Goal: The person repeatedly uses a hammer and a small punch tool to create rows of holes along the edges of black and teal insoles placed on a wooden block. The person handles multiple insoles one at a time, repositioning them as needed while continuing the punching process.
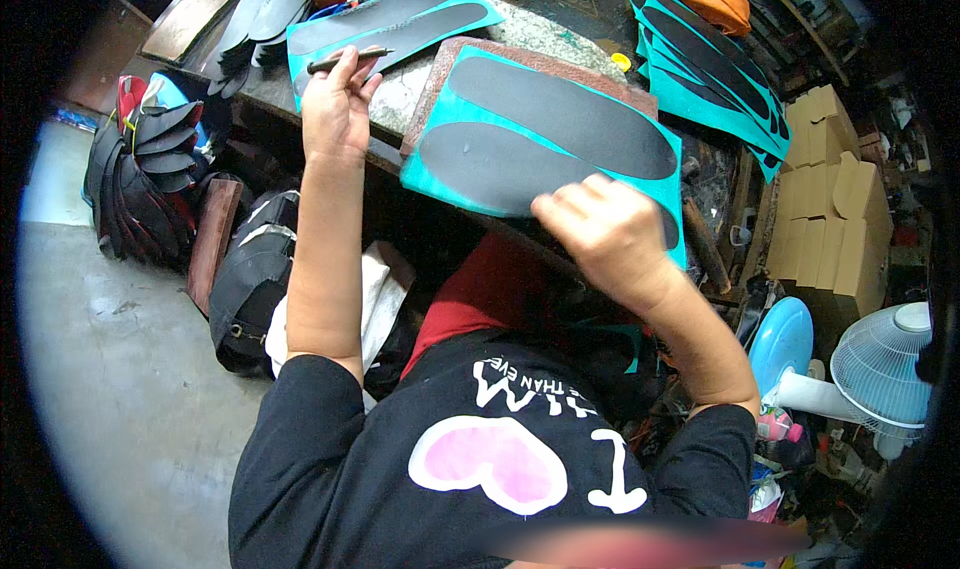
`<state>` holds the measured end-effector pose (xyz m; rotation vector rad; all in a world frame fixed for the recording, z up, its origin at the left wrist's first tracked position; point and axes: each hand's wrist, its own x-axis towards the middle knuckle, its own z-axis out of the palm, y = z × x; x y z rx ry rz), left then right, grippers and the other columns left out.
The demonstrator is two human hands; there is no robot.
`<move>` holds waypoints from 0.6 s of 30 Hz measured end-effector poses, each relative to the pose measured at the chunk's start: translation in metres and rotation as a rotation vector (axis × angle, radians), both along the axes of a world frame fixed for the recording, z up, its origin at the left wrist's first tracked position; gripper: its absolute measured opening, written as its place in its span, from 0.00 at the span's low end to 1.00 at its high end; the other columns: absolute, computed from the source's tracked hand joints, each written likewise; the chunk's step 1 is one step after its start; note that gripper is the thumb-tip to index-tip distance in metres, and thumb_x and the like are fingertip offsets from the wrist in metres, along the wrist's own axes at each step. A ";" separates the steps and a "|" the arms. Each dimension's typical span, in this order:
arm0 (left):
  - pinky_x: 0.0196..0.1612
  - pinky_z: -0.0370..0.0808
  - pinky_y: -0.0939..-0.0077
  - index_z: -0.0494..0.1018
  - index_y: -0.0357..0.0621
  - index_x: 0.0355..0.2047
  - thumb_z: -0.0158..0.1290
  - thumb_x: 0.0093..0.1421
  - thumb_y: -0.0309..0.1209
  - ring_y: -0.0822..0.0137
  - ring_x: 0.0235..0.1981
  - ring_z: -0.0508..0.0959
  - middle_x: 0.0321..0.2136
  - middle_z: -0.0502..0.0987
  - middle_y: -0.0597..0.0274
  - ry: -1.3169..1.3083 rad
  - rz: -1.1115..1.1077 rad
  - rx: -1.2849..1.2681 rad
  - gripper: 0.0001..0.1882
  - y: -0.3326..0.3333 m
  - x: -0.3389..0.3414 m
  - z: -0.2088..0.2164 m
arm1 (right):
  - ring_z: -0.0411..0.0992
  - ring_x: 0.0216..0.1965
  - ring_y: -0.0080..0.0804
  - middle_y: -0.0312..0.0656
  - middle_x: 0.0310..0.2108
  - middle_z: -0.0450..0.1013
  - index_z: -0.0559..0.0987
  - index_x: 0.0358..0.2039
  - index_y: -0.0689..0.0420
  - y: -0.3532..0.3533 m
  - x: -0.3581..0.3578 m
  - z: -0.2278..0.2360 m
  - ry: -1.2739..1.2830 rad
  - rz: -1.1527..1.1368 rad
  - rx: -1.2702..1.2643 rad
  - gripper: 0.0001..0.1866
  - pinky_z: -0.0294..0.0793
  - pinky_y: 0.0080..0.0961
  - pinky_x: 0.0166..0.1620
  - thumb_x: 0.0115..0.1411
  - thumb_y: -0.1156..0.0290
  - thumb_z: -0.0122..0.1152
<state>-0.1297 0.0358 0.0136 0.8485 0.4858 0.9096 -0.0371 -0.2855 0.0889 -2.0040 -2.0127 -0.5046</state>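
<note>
Cluttered workbench [590, 14]: left hand [342, 109] holds dark tool [322, 66], right hand [612, 227] overlaps teal sheet [478, 115].

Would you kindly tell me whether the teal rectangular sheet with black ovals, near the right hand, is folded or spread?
Spread: the teal sheet shows both long black ovals side by side, no fold visible.

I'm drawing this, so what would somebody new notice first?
Probably the turquoise sheet with two dark ovals, in the upper middle, by the blurred right hand. Next, perhaps, the left hand, at upper left, holding a dark, pointed tool. The pink heart on the black shirt, low down, stands out too.
</note>
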 end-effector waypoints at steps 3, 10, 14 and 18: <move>0.47 0.77 0.66 0.73 0.44 0.42 0.56 0.66 0.31 0.65 0.44 0.80 0.42 0.81 0.56 0.127 -0.161 0.073 0.07 0.004 -0.005 -0.001 | 0.75 0.40 0.38 0.39 0.40 0.77 0.79 0.44 0.52 -0.011 0.001 -0.018 0.298 -0.082 -0.113 0.17 0.76 0.32 0.42 0.54 0.62 0.64; 0.46 0.75 0.75 0.73 0.38 0.39 0.58 0.61 0.25 0.67 0.37 0.80 0.34 0.81 0.56 0.146 -0.305 0.208 0.08 -0.054 0.007 -0.007 | 0.71 0.56 0.47 0.51 0.53 0.74 0.74 0.58 0.53 -0.048 0.075 -0.026 0.431 -0.937 -0.232 0.27 0.69 0.41 0.57 0.60 0.58 0.63; 0.47 0.75 0.74 0.73 0.38 0.37 0.57 0.61 0.25 0.67 0.36 0.81 0.32 0.81 0.55 0.140 -0.290 0.263 0.06 -0.079 0.006 -0.003 | 0.72 0.52 0.48 0.52 0.50 0.73 0.76 0.56 0.53 -0.054 0.081 -0.038 0.440 -0.728 0.020 0.27 0.71 0.38 0.54 0.55 0.63 0.68; 0.48 0.75 0.74 0.73 0.37 0.38 0.57 0.61 0.24 0.67 0.38 0.81 0.33 0.82 0.54 0.155 -0.241 0.286 0.06 -0.084 0.005 0.000 | 0.71 0.48 0.44 0.49 0.45 0.69 0.79 0.53 0.53 -0.044 0.106 -0.047 0.460 -0.680 0.132 0.27 0.71 0.35 0.53 0.50 0.68 0.72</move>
